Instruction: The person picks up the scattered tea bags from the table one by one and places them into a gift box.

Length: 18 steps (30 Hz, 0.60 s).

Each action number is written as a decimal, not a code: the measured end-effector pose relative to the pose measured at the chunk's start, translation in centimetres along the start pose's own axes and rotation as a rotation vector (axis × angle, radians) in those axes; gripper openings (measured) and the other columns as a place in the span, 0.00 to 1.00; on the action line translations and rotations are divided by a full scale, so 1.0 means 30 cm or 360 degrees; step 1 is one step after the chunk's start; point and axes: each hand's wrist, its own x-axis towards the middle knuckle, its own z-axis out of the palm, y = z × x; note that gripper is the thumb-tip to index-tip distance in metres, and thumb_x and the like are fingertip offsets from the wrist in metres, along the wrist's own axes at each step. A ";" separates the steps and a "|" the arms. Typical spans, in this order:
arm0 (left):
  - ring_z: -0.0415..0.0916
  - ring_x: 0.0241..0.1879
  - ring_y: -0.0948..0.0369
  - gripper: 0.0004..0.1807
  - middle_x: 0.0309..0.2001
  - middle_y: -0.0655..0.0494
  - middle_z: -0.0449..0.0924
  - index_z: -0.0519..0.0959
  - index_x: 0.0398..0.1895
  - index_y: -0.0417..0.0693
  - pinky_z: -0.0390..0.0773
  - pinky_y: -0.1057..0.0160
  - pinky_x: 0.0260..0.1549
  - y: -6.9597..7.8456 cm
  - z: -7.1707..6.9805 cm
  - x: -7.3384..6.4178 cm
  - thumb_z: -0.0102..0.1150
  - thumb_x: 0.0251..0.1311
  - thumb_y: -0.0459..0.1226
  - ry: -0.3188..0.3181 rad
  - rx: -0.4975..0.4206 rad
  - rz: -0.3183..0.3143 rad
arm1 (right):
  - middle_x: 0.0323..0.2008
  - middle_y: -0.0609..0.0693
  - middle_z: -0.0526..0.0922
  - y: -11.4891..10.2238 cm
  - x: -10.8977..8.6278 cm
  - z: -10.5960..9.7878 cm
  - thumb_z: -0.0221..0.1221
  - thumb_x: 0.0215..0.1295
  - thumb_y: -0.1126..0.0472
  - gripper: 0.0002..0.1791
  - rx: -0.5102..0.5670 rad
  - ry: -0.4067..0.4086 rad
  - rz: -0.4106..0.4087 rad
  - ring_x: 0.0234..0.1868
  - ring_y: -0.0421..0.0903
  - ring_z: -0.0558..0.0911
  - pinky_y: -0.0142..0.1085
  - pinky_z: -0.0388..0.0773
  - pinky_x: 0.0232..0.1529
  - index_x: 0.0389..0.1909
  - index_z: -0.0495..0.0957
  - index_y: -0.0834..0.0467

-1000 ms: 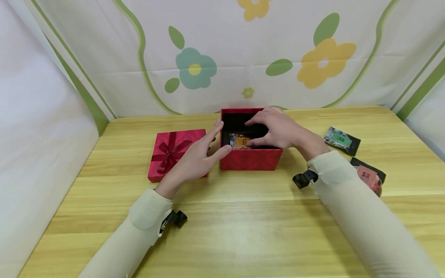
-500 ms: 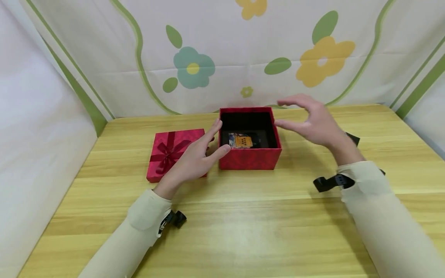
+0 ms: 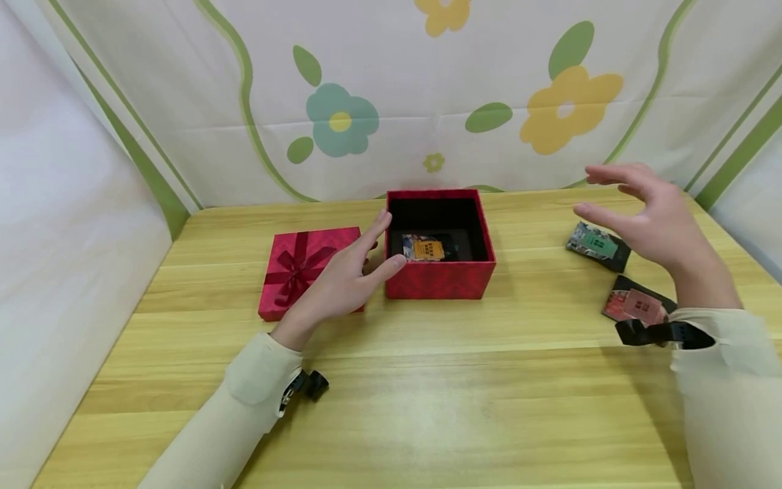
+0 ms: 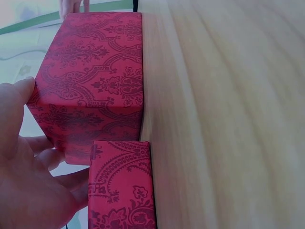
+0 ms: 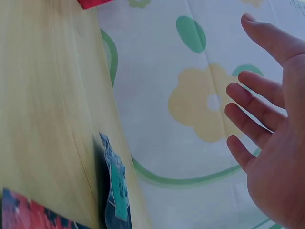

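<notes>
A red patterned gift box (image 3: 440,280) stands uncovered on the table, its inside black. In it lies a small flat packet with an orange label (image 3: 427,250). My left hand (image 3: 342,282) rests with extended fingers at the box's left side, thumb at the near corner; the left wrist view shows the thumb touching the box's edge. My right hand (image 3: 662,227) hovers in the air at the right, fingers apart and holding nothing. Beside and below it lie a green-labelled packet (image 3: 595,243) and a pink-labelled packet (image 3: 637,304), the latter partly hidden by the wrist strap.
Left of the box lies its red lid (image 3: 284,248) with a ribbon bow, partly behind my left hand. A white curtain with printed flowers (image 3: 397,163) hangs along the back edge of the wooden table (image 3: 440,401).
My right hand has come out of the box and moved right, over to the two packets. The orange-labelled packet stays in the box. My left hand has stayed put.
</notes>
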 end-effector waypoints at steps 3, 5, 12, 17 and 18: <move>0.55 0.84 0.52 0.43 0.86 0.78 0.37 0.42 0.86 0.79 0.61 0.40 0.80 0.000 0.002 -0.001 0.53 0.76 0.61 0.0000 -0.0006 0.0005 | 0.62 0.27 0.75 0.030 -0.005 -0.020 0.70 0.70 0.53 0.33 -0.0005 0.0048 0.0017 0.64 0.24 0.69 0.19 0.58 0.71 0.75 0.74 0.41; 0.55 0.84 0.51 0.44 0.86 0.77 0.37 0.42 0.86 0.78 0.61 0.39 0.80 -0.001 0.003 -0.001 0.53 0.76 0.61 0.0000 -0.0004 0.0018 | 0.62 0.26 0.75 0.047 -0.007 -0.033 0.70 0.70 0.53 0.34 -0.0023 0.0068 0.0034 0.63 0.23 0.69 0.20 0.57 0.73 0.76 0.74 0.42; 0.56 0.84 0.52 0.44 0.86 0.79 0.37 0.42 0.86 0.80 0.61 0.40 0.80 0.001 0.002 -0.003 0.52 0.75 0.62 0.0003 0.0012 0.0005 | 0.73 0.39 0.71 0.102 -0.019 -0.065 0.68 0.72 0.47 0.38 -0.0122 0.0035 0.0180 0.72 0.28 0.65 0.28 0.52 0.80 0.80 0.67 0.39; 0.55 0.84 0.52 0.44 0.86 0.79 0.37 0.42 0.86 0.79 0.62 0.40 0.80 0.000 0.001 -0.002 0.53 0.76 0.62 0.0009 0.0022 0.0005 | 0.78 0.43 0.68 0.145 -0.018 -0.063 0.66 0.73 0.45 0.40 -0.0130 -0.0049 0.0241 0.77 0.36 0.61 0.37 0.51 0.84 0.82 0.64 0.41; 0.55 0.84 0.52 0.44 0.86 0.79 0.37 0.42 0.86 0.79 0.62 0.40 0.80 -0.001 0.002 -0.001 0.53 0.76 0.62 0.0008 0.0022 0.0005 | 0.79 0.43 0.67 0.154 -0.017 -0.062 0.66 0.73 0.45 0.40 -0.0128 -0.0069 0.0241 0.78 0.37 0.61 0.39 0.50 0.84 0.82 0.63 0.41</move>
